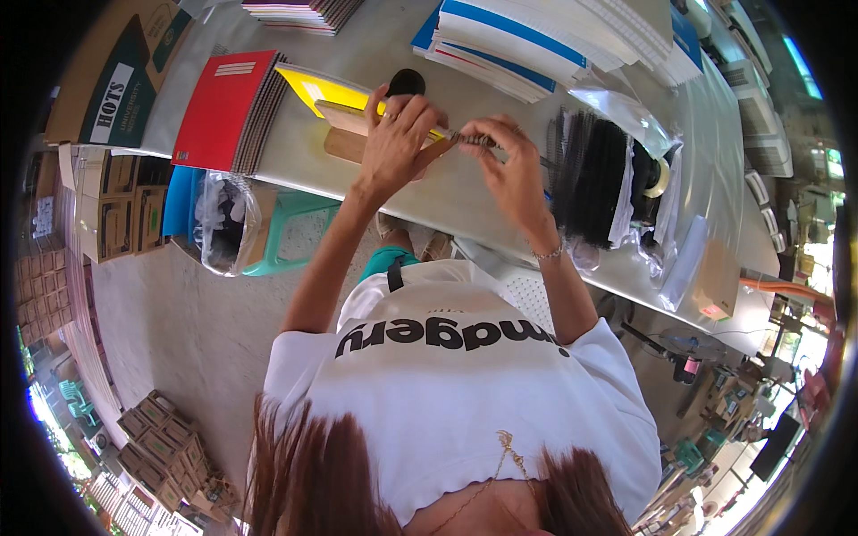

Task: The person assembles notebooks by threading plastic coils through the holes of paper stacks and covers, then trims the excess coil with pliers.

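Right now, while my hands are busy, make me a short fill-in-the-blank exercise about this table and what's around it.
The thin notebook held in the left hand has a bright ____ cover.
The stack of red-covered, spiral-bound notebooks lies to the ____ of that notebook.
The bundle of thin black coils lies to the ____ of the right hand.
The plastic stool by the pale table's near edge is ____.
Missing words: yellow; left; right; green.

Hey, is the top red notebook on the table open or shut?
Shut: the red notebook lies with its cover flat on top of the stack, no inside pages showing.
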`<state>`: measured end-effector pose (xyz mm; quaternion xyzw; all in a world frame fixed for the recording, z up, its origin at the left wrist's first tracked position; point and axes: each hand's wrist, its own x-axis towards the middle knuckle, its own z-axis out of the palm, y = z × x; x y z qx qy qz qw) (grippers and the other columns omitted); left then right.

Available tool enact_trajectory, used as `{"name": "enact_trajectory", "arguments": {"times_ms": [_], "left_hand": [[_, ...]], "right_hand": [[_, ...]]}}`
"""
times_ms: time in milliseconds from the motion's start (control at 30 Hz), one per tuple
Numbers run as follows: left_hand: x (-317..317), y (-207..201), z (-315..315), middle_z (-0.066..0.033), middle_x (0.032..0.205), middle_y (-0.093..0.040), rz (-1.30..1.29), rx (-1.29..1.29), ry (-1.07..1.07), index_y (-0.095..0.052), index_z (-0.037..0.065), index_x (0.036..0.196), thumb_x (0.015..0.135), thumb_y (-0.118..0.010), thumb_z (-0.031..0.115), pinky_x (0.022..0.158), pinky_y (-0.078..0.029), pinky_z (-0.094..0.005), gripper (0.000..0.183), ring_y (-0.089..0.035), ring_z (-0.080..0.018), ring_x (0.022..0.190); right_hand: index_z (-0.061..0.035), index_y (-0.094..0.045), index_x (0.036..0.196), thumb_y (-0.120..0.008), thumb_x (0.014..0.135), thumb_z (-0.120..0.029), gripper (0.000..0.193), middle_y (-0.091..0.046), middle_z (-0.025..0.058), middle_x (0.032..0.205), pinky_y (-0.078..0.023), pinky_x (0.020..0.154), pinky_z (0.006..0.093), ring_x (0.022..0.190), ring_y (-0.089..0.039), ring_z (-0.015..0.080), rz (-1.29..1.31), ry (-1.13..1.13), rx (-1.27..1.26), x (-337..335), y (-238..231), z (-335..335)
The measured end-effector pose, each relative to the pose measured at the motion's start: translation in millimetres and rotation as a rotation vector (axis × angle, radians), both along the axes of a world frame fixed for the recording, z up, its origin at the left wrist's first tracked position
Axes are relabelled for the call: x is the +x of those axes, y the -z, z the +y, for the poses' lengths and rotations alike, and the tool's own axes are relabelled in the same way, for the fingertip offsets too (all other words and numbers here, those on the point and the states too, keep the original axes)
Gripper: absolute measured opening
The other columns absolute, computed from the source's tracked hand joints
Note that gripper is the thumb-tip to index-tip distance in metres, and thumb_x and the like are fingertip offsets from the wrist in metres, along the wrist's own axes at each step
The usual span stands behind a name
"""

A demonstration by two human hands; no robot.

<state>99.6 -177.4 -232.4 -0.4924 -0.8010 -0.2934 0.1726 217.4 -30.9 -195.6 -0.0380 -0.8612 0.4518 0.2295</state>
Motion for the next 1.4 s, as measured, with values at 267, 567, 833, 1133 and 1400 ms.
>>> {"name": "enact_trajectory", "arguments": {"times_ms": [267,567,833,1133,1400], "left_hand": [[-13,-10,18,-0.0025,0.099,-0.054,-0.018,0.013,0.04,-0.057,0.014,0.099,0.08,-0.07,0.033,0.106,-0.02,-0.05,0.03,-0.049,-0.0241,0.103],[-16,-3,20,-0.0036,0.101,-0.053,-0.058,0.035,0.1,-0.057,0.013,0.103,0.082,-0.07,0.033,0.105,-0.02,-0.0501,0.031,-0.048,-0.0242,0.104],[-26,-2,19,-0.0023,0.099,-0.052,-0.013,0.078,0.183,-0.057,0.014,0.103,0.083,-0.068,0.034,0.1,-0.025,-0.0486,0.03,-0.048,-0.0228,0.1],[-32,-4,25,0.0,0.095,-0.053,0.041,0.07,0.172,-0.061,0.013,0.097,0.082,-0.067,0.039,0.092,-0.028,-0.0446,0.031,-0.048,-0.0223,0.093],[-29,-10,22,-0.0007,0.093,-0.054,0.007,0.069,0.175,-0.06,0.014,0.096,0.082,-0.067,0.039,0.091,-0.029,-0.0439,0.03,-0.049,-0.0222,0.091]], "right_hand": [[0.0009,-0.065,0.096,-0.069,0.083,-0.006,0.015,-0.065,0.005,0.09,-0.047,0.073,0.0257,0.079,-0.058,0.0112,-0.118,-0.022,-0.41,-15,6,17],[-0.0002,-0.063,0.097,-0.069,0.082,-0.001,0.017,-0.064,0.0067,0.094,-0.049,0.08,0.0301,0.086,-0.063,0.0175,-0.047,-0.01,-0.002,-23,-9,25],[-0.0003,-0.063,0.1,-0.067,0.082,-0.002,0.019,-0.063,0.0093,0.096,-0.047,0.084,0.0358,0.09,-0.061,0.026,-0.155,-0.044,0.132,-21,-21,29],[0.0019,-0.06,0.104,-0.062,0.087,-0.002,0.018,-0.062,0.0122,0.093,-0.048,0.077,0.0325,0.083,-0.061,0.0256,-0.005,0.138,0.008,-16,-5,1],[-0.0016,-0.059,0.102,-0.058,0.087,-0.004,0.015,-0.062,0.0121,0.092,-0.043,0.08,0.0391,0.086,-0.058,0.0316,-0.041,0.184,0.253,-14,-13,-3]]}}
